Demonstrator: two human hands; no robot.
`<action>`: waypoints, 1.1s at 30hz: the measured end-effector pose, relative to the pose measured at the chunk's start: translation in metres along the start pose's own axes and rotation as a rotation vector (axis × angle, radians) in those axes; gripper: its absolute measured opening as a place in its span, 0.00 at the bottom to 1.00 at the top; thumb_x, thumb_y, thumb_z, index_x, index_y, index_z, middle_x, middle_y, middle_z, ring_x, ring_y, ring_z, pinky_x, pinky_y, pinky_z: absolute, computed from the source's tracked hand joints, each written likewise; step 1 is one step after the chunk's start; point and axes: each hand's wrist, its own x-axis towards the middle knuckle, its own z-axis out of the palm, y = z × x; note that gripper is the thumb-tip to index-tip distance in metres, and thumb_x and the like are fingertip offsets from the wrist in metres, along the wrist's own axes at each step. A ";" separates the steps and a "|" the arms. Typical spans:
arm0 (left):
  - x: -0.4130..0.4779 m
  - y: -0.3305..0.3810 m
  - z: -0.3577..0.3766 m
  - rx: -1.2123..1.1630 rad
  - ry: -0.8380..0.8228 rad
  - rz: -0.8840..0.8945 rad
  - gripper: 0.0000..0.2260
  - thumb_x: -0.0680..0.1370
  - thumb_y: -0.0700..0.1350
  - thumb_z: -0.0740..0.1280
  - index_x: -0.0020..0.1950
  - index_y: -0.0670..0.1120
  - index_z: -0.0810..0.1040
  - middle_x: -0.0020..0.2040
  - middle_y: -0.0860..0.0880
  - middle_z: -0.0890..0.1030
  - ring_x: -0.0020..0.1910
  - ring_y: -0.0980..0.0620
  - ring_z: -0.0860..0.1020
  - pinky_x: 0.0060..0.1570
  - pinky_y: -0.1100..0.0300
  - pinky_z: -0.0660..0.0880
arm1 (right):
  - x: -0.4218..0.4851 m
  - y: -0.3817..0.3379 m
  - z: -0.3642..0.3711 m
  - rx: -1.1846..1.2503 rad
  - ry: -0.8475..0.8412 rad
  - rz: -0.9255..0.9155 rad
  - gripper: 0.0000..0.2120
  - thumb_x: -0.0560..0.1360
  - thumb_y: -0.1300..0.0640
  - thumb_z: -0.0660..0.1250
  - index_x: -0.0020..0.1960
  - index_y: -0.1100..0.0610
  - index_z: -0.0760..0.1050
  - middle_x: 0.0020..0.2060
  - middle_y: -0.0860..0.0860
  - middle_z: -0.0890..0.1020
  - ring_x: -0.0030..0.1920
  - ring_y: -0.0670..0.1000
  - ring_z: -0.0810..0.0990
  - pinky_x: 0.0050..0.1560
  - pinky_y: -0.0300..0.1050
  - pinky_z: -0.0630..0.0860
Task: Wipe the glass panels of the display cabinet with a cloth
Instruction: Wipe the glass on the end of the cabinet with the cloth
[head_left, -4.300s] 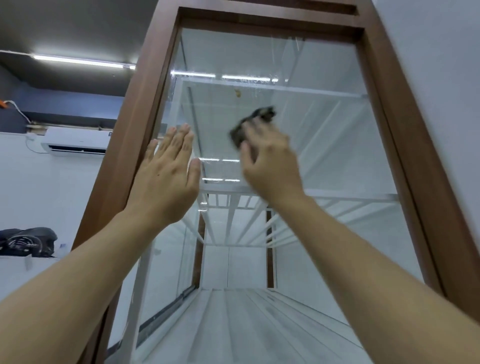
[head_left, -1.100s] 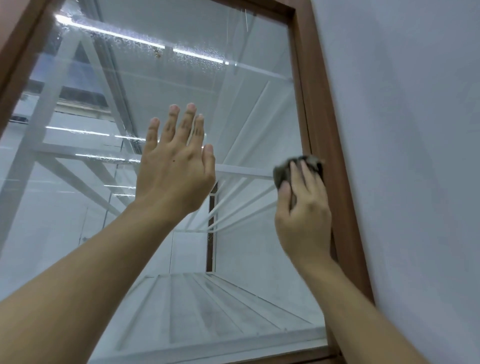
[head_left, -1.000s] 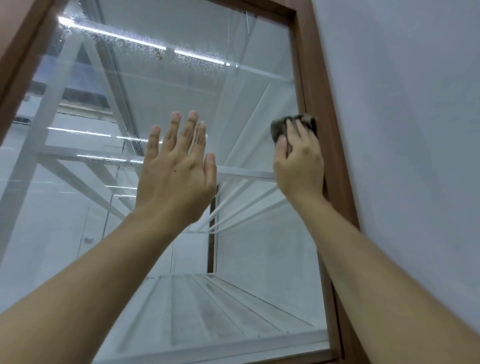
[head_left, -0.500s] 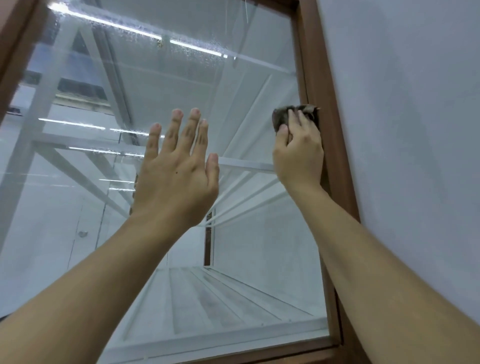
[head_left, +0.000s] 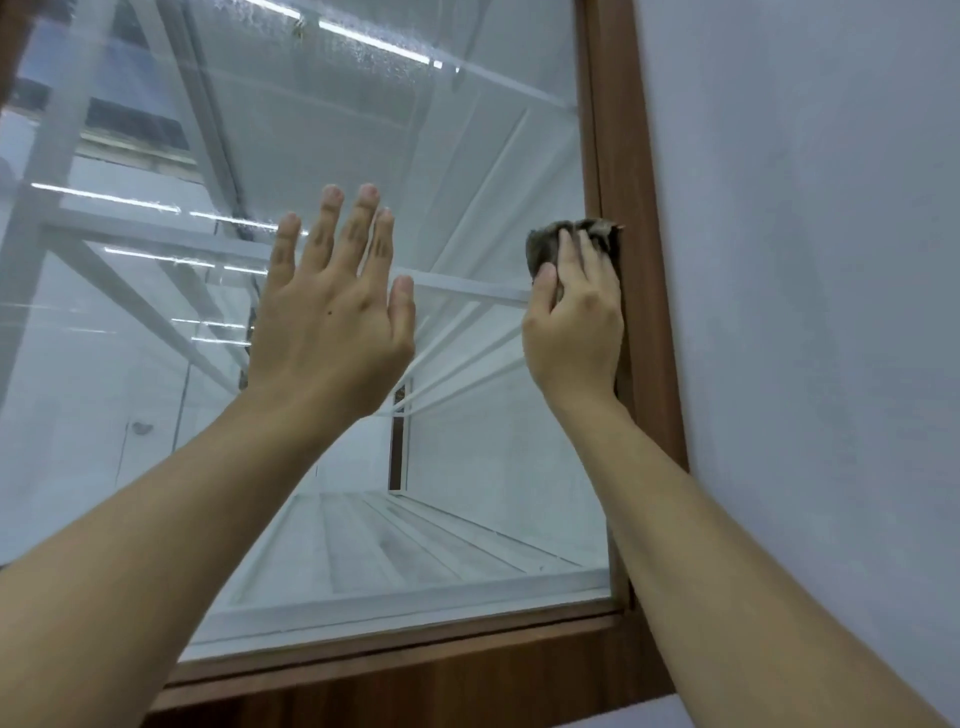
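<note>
The one head camera looks forward and slightly up, close to the glass panel (head_left: 322, 104), with the wooden frame (head_left: 631, 156) at right.

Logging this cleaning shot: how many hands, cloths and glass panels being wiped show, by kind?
Hands: 2, the left hand spread open and the right hand pressing the cloth
Cloths: 1, a dark cloth
Glass panels: 1, the glass panel
Total: 4

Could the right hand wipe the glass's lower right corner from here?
Probably yes: the right hand presses the cloth beside the frame, and the glass below is bare.
</note>
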 end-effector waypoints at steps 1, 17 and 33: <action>-0.005 0.000 0.000 -0.004 0.002 -0.002 0.30 0.82 0.55 0.40 0.83 0.45 0.48 0.83 0.48 0.46 0.82 0.49 0.42 0.80 0.48 0.39 | -0.007 0.001 -0.001 0.003 0.002 -0.015 0.24 0.82 0.54 0.53 0.75 0.63 0.68 0.75 0.59 0.69 0.77 0.59 0.64 0.78 0.51 0.58; -0.050 -0.001 0.002 -0.008 0.036 0.043 0.29 0.84 0.56 0.43 0.83 0.44 0.51 0.83 0.47 0.49 0.82 0.48 0.44 0.80 0.46 0.41 | -0.112 0.032 -0.054 0.034 -0.241 -0.083 0.24 0.85 0.53 0.55 0.80 0.55 0.58 0.80 0.48 0.59 0.80 0.46 0.51 0.79 0.38 0.47; -0.049 -0.057 -0.023 -0.043 0.056 -0.027 0.28 0.83 0.53 0.44 0.82 0.46 0.55 0.83 0.48 0.51 0.82 0.49 0.47 0.79 0.51 0.42 | -0.152 -0.034 -0.036 0.072 -0.462 -0.423 0.25 0.83 0.54 0.58 0.79 0.55 0.62 0.80 0.50 0.60 0.81 0.49 0.51 0.80 0.46 0.52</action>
